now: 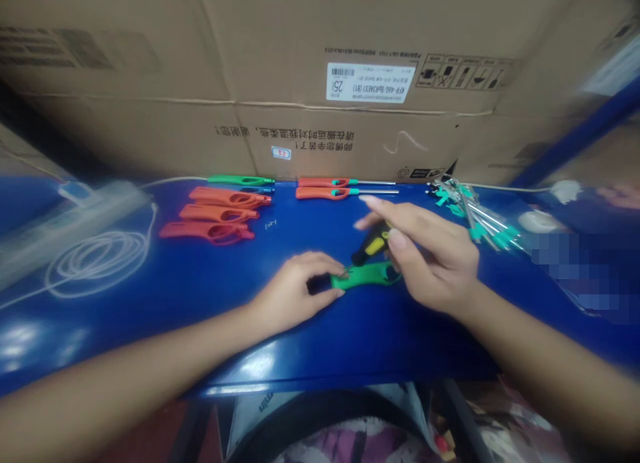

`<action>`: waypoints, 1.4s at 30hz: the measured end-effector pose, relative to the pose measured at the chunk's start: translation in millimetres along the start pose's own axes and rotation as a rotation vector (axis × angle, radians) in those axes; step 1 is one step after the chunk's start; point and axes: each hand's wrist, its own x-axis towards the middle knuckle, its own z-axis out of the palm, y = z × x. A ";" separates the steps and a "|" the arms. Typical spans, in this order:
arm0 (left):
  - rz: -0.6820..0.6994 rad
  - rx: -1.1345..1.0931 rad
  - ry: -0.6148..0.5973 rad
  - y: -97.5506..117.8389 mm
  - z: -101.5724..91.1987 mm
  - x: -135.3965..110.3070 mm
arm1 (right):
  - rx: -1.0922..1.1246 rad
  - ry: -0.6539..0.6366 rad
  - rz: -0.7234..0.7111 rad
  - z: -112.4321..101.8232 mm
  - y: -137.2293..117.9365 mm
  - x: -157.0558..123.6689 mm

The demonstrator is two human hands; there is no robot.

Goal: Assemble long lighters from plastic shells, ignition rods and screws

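Observation:
My left hand (295,291) rests on the blue table (190,296), fingers curled and pinching one end of a green plastic lighter handle (367,275) that lies flat. My right hand (425,253) is closed round a small black and yellow screwdriver (371,248), whose tip points down at the green handle near my left fingertips.
Three orange lighter handles (217,215) lie at the back left, a green one (241,180) behind them. Two orange lighters with metal rods (345,188) lie at the back middle. A pile of metal rods with green tips (473,213) sits right. A coiled white cable (95,260) lies left. Cardboard boxes (310,76) stand behind.

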 end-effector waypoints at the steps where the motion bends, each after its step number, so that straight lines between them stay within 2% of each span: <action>1: -0.002 0.004 -0.002 0.3 -0.2 0.0 | 0.056 -0.039 0.057 0.4 -1.1 -0.4; 3: 0.002 0.011 -0.001 0.6 -0.7 0.2 | 0.133 -0.078 0.122 1.2 -2.3 -0.2; 4: 0.004 0.012 -0.001 0.6 -0.8 0.3 | 0.130 -0.058 0.117 1.6 -2.1 0.3; 7: 0.009 0.004 0.003 0.3 -0.9 0.6 | -0.024 0.081 0.007 2.1 1.3 1.6; 9: 0.013 0.002 0.009 0.3 -0.7 0.7 | -0.112 0.115 -0.037 3.0 4.9 0.8; 11: 0.015 0.007 0.012 0.2 -0.5 0.6 | -0.079 0.056 0.022 4.9 8.2 -1.3; 13: 0.013 0.006 0.012 0.1 -0.3 0.5 | 0.055 -0.050 0.152 7.4 10.8 -3.6; 15: 0.011 0.004 0.011 -0.2 -0.2 0.5 | 0.175 -0.110 0.213 9.2 12.9 -4.7; 17: 0.012 0.004 0.010 -0.4 -0.2 0.6 | 0.156 -0.075 0.161 9.3 14.6 -4.3; 19: 0.015 0.002 0.007 -0.5 -0.2 0.6 | 0.025 0.008 0.045 8.4 15.2 -3.1; 21: 0.016 0.000 0.006 -0.6 -0.3 0.6 | -0.064 0.026 -0.036 7.7 14.3 -2.4; 23: 0.017 0.001 0.009 -0.8 -0.4 0.7 | -0.022 -0.034 -0.010 8.0 12.1 -2.5; 25: 0.019 0.002 0.011 -0.7 -0.6 0.8 | 0.083 -0.086 0.082 8.6 9.7 -3.1; 27: 0.019 0.003 0.008 -0.4 -0.7 0.9 | 0.117 -0.069 0.114 8.4 8.3 -3.2; 32: 0.021 0.004 0.005 0.6 -0.3 1.0 | -0.131 0.083 -0.111 3.4 7.4 -0.9; 34: 0.017 0.010 0.009 0.8 0.0 1.0 | -0.110 0.039 -0.092 1.6 5.8 0.4; 37: 0.011 0.018 0.006 0.9 0.0 0.7 | 0.022 -0.065 0.017 0.5 3.2 1.9; 39: 0.009 0.015 0.000 0.9 -0.3 0.5 | -0.007 -0.023 0.001 0.5 3.0 2.3; 42: 0.010 0.005 -0.002 0.8 -0.7 0.3 | -0.183 0.079 -0.098 0.9 4.4 1.7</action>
